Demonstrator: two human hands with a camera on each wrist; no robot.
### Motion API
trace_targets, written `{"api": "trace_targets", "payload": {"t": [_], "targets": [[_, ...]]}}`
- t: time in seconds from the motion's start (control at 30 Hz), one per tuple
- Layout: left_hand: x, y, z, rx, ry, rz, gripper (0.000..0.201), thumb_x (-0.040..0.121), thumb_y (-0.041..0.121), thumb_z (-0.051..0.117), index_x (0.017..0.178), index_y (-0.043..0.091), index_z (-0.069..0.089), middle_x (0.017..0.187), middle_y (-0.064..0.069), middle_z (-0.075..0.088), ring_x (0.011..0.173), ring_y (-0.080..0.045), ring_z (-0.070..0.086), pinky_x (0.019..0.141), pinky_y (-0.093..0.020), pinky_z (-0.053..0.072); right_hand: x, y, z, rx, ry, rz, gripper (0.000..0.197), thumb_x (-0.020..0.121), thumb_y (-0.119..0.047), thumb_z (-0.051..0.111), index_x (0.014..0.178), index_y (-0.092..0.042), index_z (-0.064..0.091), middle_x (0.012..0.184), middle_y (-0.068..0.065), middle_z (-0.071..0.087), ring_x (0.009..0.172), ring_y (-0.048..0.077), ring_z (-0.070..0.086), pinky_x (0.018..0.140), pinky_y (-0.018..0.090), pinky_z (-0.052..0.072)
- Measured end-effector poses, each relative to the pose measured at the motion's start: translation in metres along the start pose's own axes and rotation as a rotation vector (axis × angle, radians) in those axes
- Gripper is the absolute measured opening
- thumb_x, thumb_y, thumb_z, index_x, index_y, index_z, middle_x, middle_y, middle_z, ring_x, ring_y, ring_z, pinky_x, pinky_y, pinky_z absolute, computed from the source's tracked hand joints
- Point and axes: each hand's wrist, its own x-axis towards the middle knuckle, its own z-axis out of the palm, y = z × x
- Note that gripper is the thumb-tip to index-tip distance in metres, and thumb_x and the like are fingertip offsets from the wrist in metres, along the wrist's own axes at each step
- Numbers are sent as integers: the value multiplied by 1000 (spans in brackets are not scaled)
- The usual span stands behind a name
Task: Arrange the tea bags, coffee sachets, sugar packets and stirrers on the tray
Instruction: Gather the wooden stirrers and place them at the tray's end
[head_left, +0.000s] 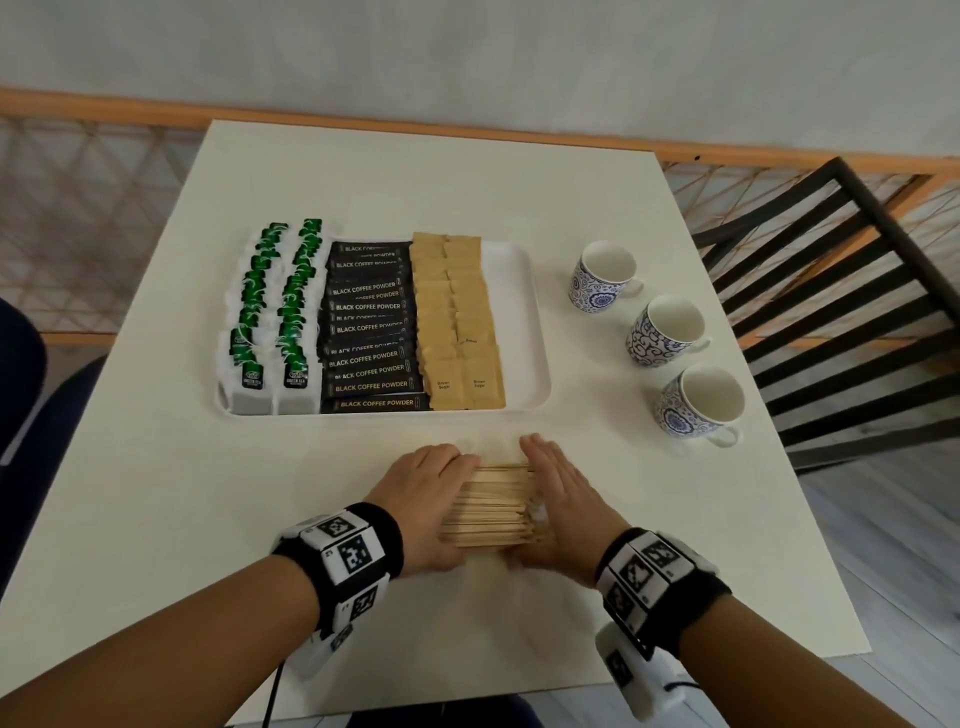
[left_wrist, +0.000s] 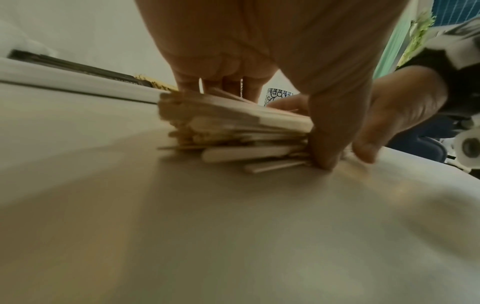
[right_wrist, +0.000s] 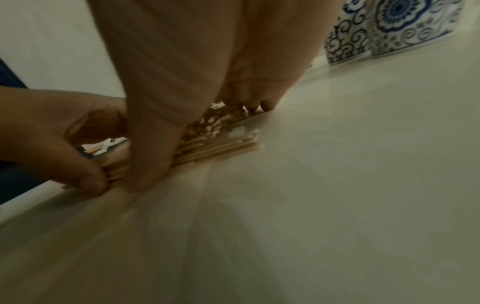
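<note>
Both my hands are down on the white table (head_left: 156, 493), and the pile of wooden stirrers (head_left: 491, 506) sits squeezed right between them, well short of the tray. My left hand (head_left: 431, 506) presses flat against the left ends of the sticks, fingers held together and fairly straight, thumb tip planted on the tabletop at the near corner of the pile. My right hand (head_left: 563, 512) does the same on the other side, palm facing in, straight fingers lined up along the right ends. Neither hand curls around the bundle; they just sandwich it. From the left wrist view the stack (left_wrist: 233, 131) looks ragged, a few sticks poking out low at the near side.

Now the tray (head_left: 524, 322): it lies just beyond the stirrers, white and shallow. At its left are two columns of green tea bags (head_left: 275, 306), overlapping one another. Next comes a column of black coffee sachets (head_left: 369, 330), labels reading "BLACK COFFEE POWDER". Then two columns of brown sugar packets (head_left: 457, 325). A bare white strip runs along the tray's right side.

Off to the right of the tray, three blue-and-white cups (head_left: 667, 330) stand in a line, mouths up.
</note>
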Motion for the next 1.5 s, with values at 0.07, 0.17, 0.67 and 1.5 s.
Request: {"api": "trace_targets", "payload": {"t": [0.07,0.17,0.67,1.5], "targets": [[-2,-2,-2,-15,1,6,98,68,57,70,146,25,19,137,6,30,127,-14,31,110,-27,24,3,-6,-2,-37,-54,-32,134,53,-74,69,151,-22,-6,158,-5,-9,145,10,-13,119,28,-3],[-7,-6,-6,18,-20,-28,110,62,67,71,148,23,17,142,5,26,131,-15,27,112,-28,21,9,-17,-11,-117,-35,-51,113,62,-77,60,150,-22,14,158,-2,9,146,14,4,119,28,4],[3,-19,-24,-88,-128,-139,40,84,41,60,119,26,54,103,8,41,108,-16,45,91,-30,42,46,-52,-29,-347,-180,-118,49,81,-39,59,127,-24,48,114,-1,51,104,20,51,83,33,46],[19,-6,-27,117,-244,-113,41,88,42,58,117,15,50,117,-6,50,109,-25,51,87,-35,44,50,-60,-24,-466,-187,-152,36,83,-34,58,112,-15,50,106,6,56,97,26,56,73,32,40]]}}
